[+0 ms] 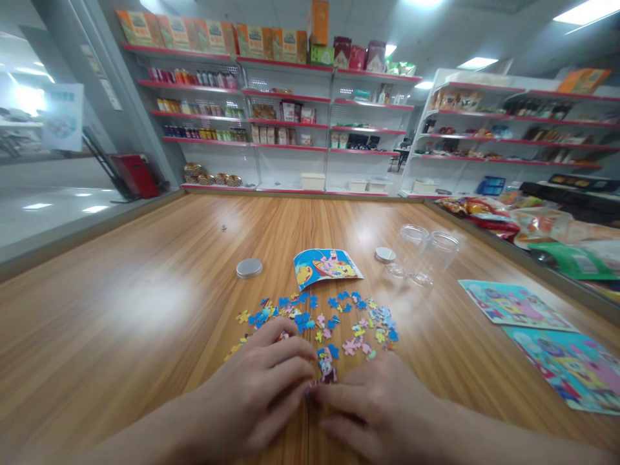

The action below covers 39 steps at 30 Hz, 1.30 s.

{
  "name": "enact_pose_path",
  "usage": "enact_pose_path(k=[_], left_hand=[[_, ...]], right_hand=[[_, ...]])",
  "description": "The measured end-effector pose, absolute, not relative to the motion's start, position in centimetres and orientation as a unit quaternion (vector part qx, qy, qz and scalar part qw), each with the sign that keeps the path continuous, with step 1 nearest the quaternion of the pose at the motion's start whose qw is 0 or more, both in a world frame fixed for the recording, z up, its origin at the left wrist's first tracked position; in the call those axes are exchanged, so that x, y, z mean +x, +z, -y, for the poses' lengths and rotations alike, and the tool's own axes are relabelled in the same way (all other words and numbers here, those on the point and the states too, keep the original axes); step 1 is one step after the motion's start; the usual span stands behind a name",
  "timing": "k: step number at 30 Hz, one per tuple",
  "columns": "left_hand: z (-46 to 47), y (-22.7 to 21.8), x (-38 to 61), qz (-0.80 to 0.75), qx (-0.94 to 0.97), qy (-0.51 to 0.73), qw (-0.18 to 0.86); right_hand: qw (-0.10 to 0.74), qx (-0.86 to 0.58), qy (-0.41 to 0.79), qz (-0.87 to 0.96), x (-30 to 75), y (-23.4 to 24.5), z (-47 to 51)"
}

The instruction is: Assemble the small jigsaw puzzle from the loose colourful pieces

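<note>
Small joined colourful puzzle cluster [327, 365]: lying on brown wooden table [145, 310], between both hands' fingertips.
Left hand [261, 391]: lying flat, fingers stretched, touching cluster.
Right hand [382, 403]: lying flat, gripping nothing, fingertips meeting cluster.
Loose multicoloured puzzle pieces [314, 316]: lying scattered just beyond.

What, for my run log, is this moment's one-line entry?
left hand: fingertips at joined pieces | right hand: fingertips there too | loose pieces: scattered on table beyond
</note>
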<state>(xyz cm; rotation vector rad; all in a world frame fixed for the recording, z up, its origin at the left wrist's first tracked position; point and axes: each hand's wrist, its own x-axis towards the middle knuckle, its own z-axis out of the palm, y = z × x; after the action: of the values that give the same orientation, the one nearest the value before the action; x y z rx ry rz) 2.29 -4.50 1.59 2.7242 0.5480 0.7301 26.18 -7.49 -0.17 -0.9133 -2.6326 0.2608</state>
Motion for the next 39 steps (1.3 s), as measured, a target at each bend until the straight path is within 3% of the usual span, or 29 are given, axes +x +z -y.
enact_pose_path(k=[25, 35, 39], left_hand=[[4.3, 1.4, 2.1, -0.225, 0.953, 0.177, 0.096], [3.9, 1.0, 1.9, -0.232, 0.946, 0.204, 0.097], [3.8, 1.1, 1.9, -0.219, 0.948, 0.207, 0.103]], right_hand=[[0.169, -0.402, 0.162, 0.886, 27.1, 0.9, 7.6], [0.142, -0.501, 0.089, 0.849, 26.9, 1.1, 8.1], [0.128, -0.509, 0.11, 0.844, 26.8, 1.0, 8.0]])
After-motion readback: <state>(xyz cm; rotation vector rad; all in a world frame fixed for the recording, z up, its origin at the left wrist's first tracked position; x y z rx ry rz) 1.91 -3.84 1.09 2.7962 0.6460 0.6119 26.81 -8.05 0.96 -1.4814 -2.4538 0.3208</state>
